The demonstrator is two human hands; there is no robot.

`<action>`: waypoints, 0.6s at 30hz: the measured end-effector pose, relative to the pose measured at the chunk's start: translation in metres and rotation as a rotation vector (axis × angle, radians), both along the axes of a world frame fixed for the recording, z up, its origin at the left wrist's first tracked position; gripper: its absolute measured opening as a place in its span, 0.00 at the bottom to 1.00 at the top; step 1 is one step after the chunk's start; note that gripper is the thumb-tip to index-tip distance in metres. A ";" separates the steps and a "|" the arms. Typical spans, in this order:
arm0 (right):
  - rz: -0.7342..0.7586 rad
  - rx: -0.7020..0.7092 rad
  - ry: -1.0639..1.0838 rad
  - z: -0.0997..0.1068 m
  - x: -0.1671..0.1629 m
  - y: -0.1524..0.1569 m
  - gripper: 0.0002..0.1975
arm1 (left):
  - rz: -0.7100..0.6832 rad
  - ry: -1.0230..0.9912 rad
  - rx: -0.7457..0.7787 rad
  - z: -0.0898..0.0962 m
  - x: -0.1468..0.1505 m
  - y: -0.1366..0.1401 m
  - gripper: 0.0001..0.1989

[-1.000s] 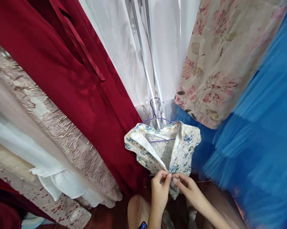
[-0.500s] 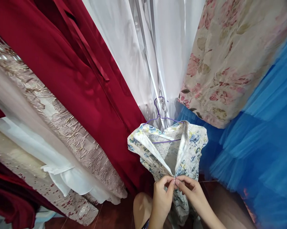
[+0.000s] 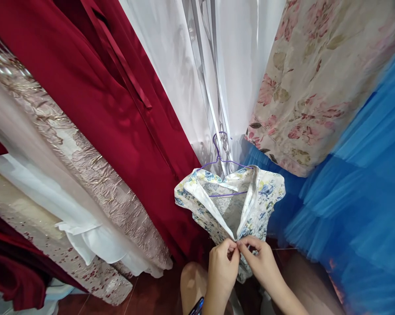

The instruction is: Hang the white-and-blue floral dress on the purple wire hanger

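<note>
A white dress with a blue and yellow floral print hangs by its shoulders on a thin purple wire hanger. Its neckline gapes in a V, with pale edging down both sides. At the bottom of the V, my left hand pinches the left edge of the opening. Close against it, my right hand pinches the right edge between thumb and forefinger. The fingertips of both hands meet there and cover whatever small fastening may lie between them. Below my hands the lower part of the dress is mostly hidden.
Long garments hang around: a dark red one, a white one with ribbons, a pink-flowered one and blue tulle. Pale embroidered gowns hang at the left. Bare knees flank my forearms above a reddish tiled floor.
Both hands have shifted slightly up and left, still pinching the opening. The lower dress shows less below them. The view has moved a little.
</note>
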State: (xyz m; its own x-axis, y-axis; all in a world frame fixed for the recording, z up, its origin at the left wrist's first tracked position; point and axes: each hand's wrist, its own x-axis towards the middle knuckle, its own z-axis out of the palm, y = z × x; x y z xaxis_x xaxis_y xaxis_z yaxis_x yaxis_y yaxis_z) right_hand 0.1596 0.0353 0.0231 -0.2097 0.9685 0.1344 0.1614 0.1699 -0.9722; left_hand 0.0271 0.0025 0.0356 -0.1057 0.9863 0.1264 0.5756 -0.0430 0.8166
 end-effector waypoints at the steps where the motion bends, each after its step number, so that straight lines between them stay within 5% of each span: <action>1: -0.017 0.033 -0.046 0.001 0.001 -0.001 0.14 | -0.015 0.004 0.008 0.001 -0.001 0.000 0.09; 7: -0.055 0.083 -0.102 -0.003 0.003 -0.001 0.14 | -0.043 0.018 0.093 -0.001 -0.003 0.000 0.06; 18: 0.159 -0.220 0.209 0.005 -0.005 -0.006 0.12 | 0.146 -0.208 0.111 -0.034 0.014 0.000 0.04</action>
